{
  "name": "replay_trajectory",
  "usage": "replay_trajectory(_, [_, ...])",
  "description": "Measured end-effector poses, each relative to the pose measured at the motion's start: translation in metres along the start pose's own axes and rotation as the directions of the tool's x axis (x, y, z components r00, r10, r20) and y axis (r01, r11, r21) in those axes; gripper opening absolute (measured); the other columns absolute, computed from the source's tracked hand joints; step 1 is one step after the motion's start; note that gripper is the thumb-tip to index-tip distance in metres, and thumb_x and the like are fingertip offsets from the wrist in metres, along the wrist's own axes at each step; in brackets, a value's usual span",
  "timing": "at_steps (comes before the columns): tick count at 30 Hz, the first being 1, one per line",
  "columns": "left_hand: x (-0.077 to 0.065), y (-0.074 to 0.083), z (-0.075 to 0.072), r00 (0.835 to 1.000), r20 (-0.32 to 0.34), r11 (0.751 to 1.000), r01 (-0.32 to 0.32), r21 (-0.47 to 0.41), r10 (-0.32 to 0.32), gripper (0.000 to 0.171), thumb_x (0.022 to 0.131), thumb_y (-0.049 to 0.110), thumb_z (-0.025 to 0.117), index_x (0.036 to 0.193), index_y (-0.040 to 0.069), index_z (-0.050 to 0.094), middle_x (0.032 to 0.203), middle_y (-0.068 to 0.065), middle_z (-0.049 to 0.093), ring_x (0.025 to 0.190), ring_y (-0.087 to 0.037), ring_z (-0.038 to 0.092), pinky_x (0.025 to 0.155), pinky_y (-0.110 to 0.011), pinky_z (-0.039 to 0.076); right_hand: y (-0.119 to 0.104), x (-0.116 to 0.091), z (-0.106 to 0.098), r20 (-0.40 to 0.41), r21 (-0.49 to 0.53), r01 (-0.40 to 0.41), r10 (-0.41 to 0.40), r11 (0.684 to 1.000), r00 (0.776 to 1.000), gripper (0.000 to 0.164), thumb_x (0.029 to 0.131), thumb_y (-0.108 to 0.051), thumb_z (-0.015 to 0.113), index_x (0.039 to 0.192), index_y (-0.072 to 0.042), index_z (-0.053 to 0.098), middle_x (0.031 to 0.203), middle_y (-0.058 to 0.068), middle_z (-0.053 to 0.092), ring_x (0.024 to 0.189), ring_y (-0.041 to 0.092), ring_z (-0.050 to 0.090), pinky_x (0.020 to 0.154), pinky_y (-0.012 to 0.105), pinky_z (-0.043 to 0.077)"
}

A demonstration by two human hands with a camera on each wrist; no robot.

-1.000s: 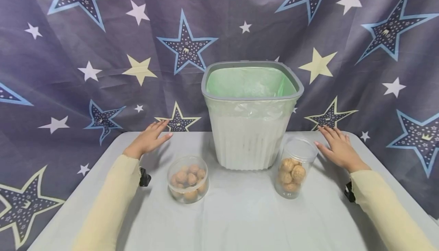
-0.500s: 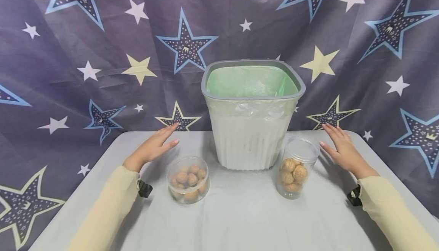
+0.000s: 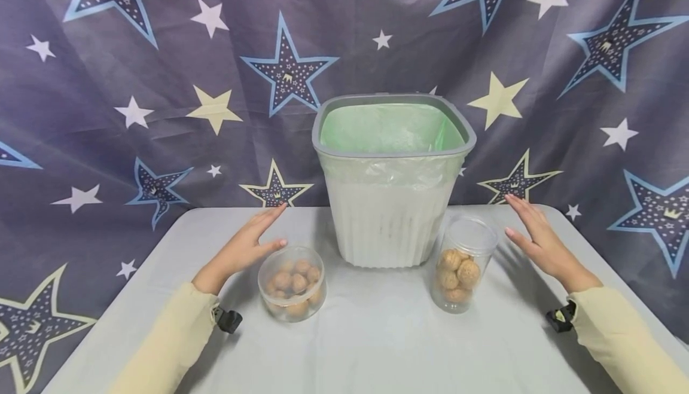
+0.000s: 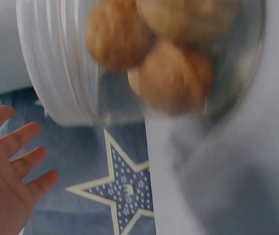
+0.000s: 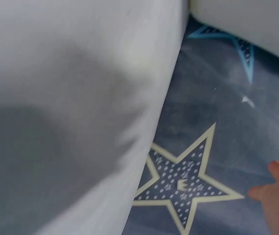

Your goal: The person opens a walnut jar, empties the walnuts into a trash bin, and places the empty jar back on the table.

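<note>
Cream cloth sleeves (image 3: 167,340) enter from the near edge, each ending in a black wrist camera (image 3: 228,321) beneath a bare hand. At the left wrist, the left hand (image 3: 241,252) hangs palm inward with straight, parted fingers, grasping nothing; its thumb is just beside a round clear tub (image 3: 274,307), though contact is hard to judge. On the other side, the right hand (image 3: 550,253) is likewise unclenched and holds nothing, its fingers extended and apart from a taller clear jar (image 3: 467,246).

Both containers stand upright on the pale surface (image 3: 377,346) between the hands, the tub with walnuts (image 3: 298,283) inside and the jar with larger tan nuts (image 3: 468,273) in its lower part. Whether either has a lid on, I cannot tell. Of the two, the jar seems likelier to topple, being tall and narrow: a sideways knock from the right hand could do it, and loose lids would let round nuts roll. A quick inward sweep of the left thumb might shove the tub.

Behind and between them rises a white bin (image 3: 390,220) with a grey rim and green liner (image 3: 393,128); a jar pushed back could strike it. Farthest off hangs a starry cloth (image 3: 177,83).
</note>
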State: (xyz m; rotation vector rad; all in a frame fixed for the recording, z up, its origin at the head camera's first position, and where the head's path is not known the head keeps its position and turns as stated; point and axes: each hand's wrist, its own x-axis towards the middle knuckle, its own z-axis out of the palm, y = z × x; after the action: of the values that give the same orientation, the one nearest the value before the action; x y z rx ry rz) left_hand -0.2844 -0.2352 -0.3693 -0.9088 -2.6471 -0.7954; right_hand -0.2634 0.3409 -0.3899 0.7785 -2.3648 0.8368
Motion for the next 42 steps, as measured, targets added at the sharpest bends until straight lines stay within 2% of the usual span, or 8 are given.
replay_trajectory(8, [-0.005, 0.025, 0.009, 0.997, -0.037, 0.994, -0.076, -0.073, 0.074, 0.074, 0.085, 0.029, 0.068, 0.146, 0.007, 0.033, 0.145, -0.018, 0.040, 0.132, -0.037, 0.035, 0.107, -0.056, 0.026, -0.017, 0.002, 0.003, -0.024, 0.099, 0.005, -0.003, 0.995, 1.000, 0.059, 0.091, -0.004, 0.051, 0.146, -0.002, 0.030, 0.152, -0.010, 0.025, 0.138, 0.002, 0.016, 0.109, 0.018, 0.009])
replay_trajectory(11, [-0.006, 0.035, 0.014, 0.994, -0.057, 0.989, -0.104, -0.110, 0.098, 0.072, 0.085, 0.029, 0.068, 0.145, 0.007, 0.036, 0.144, -0.017, 0.042, 0.131, -0.036, 0.037, 0.106, -0.055, 0.027, -0.023, 0.002, 0.003, -0.032, 0.168, -0.009, 0.015, 0.986, 0.999, 0.057, 0.094, -0.012, 0.051, 0.146, -0.002, 0.031, 0.151, -0.013, 0.026, 0.138, 0.002, 0.019, 0.108, 0.018, 0.012])
replay_trajectory(16, [-0.006, 0.052, 0.021, 0.988, -0.063, 0.978, -0.149, -0.149, 0.141, 0.073, 0.083, 0.033, 0.070, 0.144, 0.008, 0.038, 0.143, -0.016, 0.044, 0.130, -0.036, 0.038, 0.105, -0.055, 0.028, -0.035, 0.003, 0.003, -0.018, 0.323, -0.035, 0.043, 0.946, 0.999, 0.067, 0.092, -0.034, 0.058, 0.146, -0.004, 0.031, 0.151, -0.010, 0.028, 0.138, 0.003, 0.020, 0.108, 0.016, 0.015])
replay_trajectory(20, [-0.003, 0.066, 0.027, 0.983, -0.033, 0.968, -0.182, -0.175, 0.179, 0.075, 0.083, 0.039, 0.069, 0.144, 0.009, 0.038, 0.143, -0.012, 0.044, 0.130, -0.032, 0.040, 0.105, -0.052, 0.031, -0.041, 0.004, 0.003, -0.010, 0.431, 0.021, -0.019, 0.902, 1.000, 0.074, 0.089, -0.031, 0.064, 0.145, 0.002, 0.029, 0.151, -0.007, 0.030, 0.139, 0.005, 0.021, 0.108, 0.012, 0.018])
replay_trajectory(24, [-0.001, 0.082, 0.036, 0.982, 0.001, 0.961, -0.187, -0.203, 0.191, 0.076, 0.084, 0.046, 0.065, 0.146, 0.012, 0.035, 0.145, -0.010, 0.042, 0.131, -0.030, 0.040, 0.104, -0.051, 0.034, -0.046, 0.009, 0.006, -0.034, 0.557, 0.115, -0.117, 0.822, 0.993, 0.081, 0.084, -0.024, 0.071, 0.142, 0.011, 0.027, 0.150, 0.005, 0.034, 0.138, 0.012, 0.027, 0.109, 0.017, 0.022])
replay_trajectory(28, [-0.001, 0.101, 0.045, 0.982, 0.032, 0.951, -0.173, -0.256, 0.187, 0.080, 0.082, 0.038, 0.070, 0.147, 0.012, 0.032, 0.148, -0.009, 0.038, 0.132, -0.030, 0.038, 0.105, -0.052, 0.033, -0.053, 0.015, 0.011, -0.057, 0.632, 0.187, -0.195, 0.752, 0.979, 0.090, 0.078, -0.024, 0.077, 0.138, 0.019, 0.026, 0.148, 0.018, 0.033, 0.136, 0.020, 0.030, 0.110, 0.022, 0.025])
replay_trajectory(36, [0.000, 0.137, 0.064, 0.982, 0.135, 0.909, -0.066, -0.412, 0.132, 0.085, 0.078, 0.026, 0.077, 0.148, 0.020, 0.030, 0.151, 0.000, 0.032, 0.137, -0.023, 0.031, 0.109, -0.048, 0.028, -0.061, 0.020, 0.017, -0.066, 0.657, 0.203, -0.213, 0.726, 0.975, 0.096, 0.074, -0.026, 0.080, 0.138, 0.020, 0.025, 0.146, 0.021, 0.035, 0.136, 0.022, 0.033, 0.110, 0.021, 0.023])
replay_trajectory(42, [0.008, 0.156, 0.083, 0.964, 0.194, 0.868, -0.067, -0.492, 0.185, 0.085, 0.078, 0.026, 0.077, 0.148, 0.019, 0.030, 0.150, 0.003, 0.034, 0.137, -0.017, 0.032, 0.110, -0.037, 0.030, -0.065, 0.020, 0.018, -0.049, 0.683, 0.185, -0.208, 0.707, 0.977, 0.095, 0.073, -0.023, 0.081, 0.137, 0.020, 0.026, 0.143, 0.019, 0.041, 0.134, 0.021, 0.036, 0.109, 0.020, 0.025])
